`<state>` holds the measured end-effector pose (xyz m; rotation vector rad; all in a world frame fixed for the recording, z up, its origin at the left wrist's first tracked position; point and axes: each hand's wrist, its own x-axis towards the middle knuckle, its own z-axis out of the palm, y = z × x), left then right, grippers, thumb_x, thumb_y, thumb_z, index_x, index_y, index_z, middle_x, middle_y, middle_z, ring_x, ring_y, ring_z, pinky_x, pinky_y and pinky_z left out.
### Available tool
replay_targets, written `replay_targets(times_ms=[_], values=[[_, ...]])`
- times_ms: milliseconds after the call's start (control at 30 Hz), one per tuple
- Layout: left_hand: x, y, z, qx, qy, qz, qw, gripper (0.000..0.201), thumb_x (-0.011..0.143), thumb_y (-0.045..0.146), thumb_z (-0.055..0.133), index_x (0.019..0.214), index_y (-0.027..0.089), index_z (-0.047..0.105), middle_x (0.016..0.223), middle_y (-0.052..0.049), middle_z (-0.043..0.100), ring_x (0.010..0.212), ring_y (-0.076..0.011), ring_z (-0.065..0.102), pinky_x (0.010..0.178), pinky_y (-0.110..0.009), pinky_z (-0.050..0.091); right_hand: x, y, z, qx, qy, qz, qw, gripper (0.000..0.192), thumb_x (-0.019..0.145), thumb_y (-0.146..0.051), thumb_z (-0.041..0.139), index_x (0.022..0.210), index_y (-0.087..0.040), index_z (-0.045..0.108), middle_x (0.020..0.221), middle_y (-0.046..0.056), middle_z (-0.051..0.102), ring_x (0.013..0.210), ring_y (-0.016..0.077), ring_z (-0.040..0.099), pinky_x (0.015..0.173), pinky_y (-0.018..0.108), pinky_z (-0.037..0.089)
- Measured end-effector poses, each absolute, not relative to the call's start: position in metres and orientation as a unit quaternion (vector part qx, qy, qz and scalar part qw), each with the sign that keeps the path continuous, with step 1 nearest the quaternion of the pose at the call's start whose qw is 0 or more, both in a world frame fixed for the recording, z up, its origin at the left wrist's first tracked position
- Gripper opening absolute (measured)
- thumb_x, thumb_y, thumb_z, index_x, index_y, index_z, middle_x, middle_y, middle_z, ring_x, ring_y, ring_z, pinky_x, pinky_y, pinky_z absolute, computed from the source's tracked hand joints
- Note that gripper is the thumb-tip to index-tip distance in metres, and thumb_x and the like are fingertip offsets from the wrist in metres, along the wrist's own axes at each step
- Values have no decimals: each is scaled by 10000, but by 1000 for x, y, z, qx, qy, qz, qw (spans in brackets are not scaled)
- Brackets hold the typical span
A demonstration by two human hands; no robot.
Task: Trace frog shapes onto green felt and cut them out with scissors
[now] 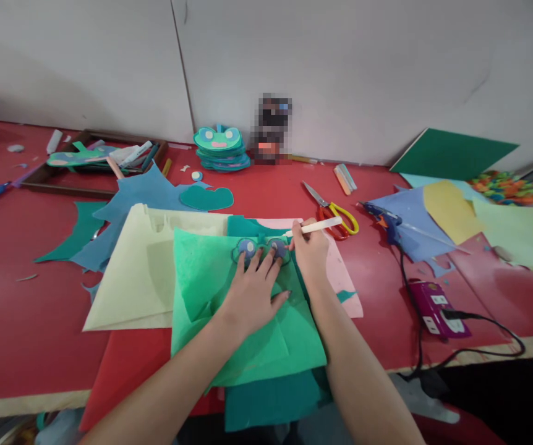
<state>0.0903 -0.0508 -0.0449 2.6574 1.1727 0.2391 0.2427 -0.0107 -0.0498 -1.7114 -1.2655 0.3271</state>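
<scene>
My left hand (253, 289) lies with fingers spread on a felt frog-face cutout (247, 247), pressing it against a bright green felt sheet (196, 278). Two round blue eyes with pale dots show at its top; the fingers and palm cover the rest. In my right hand (310, 250) is a white marker pen (317, 226), its tip close to the cutout's upper right edge. Under the green sheet lie a cream felt sheet (127, 278), a pink sheet (350, 306) and a dark teal one (271, 402).
Scissors (331, 210) with red and yellow handles lie beyond my right hand. A glue gun (384, 219) and a purple power strip (438, 309) with a trailing cord are at the right. Stacked frog faces (221, 148) stand by the wall, near a wooden frame (57, 184) holding pens.
</scene>
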Motion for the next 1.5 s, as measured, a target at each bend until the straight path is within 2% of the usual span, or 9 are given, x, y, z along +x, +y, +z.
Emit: replay_targets(times_ms=[400,567,800,967,1200,1500], values=[[90,-50,-47,907,398,87,108,587,885,484,298,1371,158,343,1462,-92,320,1327,-302,262,1081,-538,155,241,-8,-52,-692,-566,127,429,245,864,-370,453,664,-229,437,441,-36,526,450,164,553,569,276,404],[90,-50,-45,907,398,86,103,586,887,484,294,1372,160,339,1467,-92,310,1323,-298,271,1077,-537,164,242,-7,-54,-728,-524,111,428,222,843,-363,457,671,-224,462,478,-10,545,474,183,567,530,278,398],[90,-50,-46,907,398,87,104,589,884,488,297,1370,158,344,1460,-91,326,1320,-300,275,1077,-538,164,241,-11,-51,-694,-537,127,462,249,867,-384,439,673,-229,430,443,-46,523,432,156,552,553,268,413],[90,-50,-47,907,398,87,103,584,885,489,291,1368,165,350,1457,-87,332,1316,-300,281,1077,-536,160,241,-10,-51,-690,-555,135,446,271,869,-390,441,652,-228,420,440,-42,532,442,157,560,573,271,413],[91,-49,-46,906,400,85,106,582,885,485,294,1370,167,347,1462,-89,322,1320,-299,273,1075,-536,161,240,-10,-50,-735,-518,109,424,195,838,-345,457,690,-219,474,480,-12,558,468,181,574,539,279,404],[90,-50,-46,908,397,87,104,581,884,482,300,1369,165,348,1455,-97,333,1315,-304,282,1074,-539,159,240,-12,-49,-717,-534,107,435,220,841,-366,457,677,-222,476,462,-24,539,437,169,557,542,285,425]])
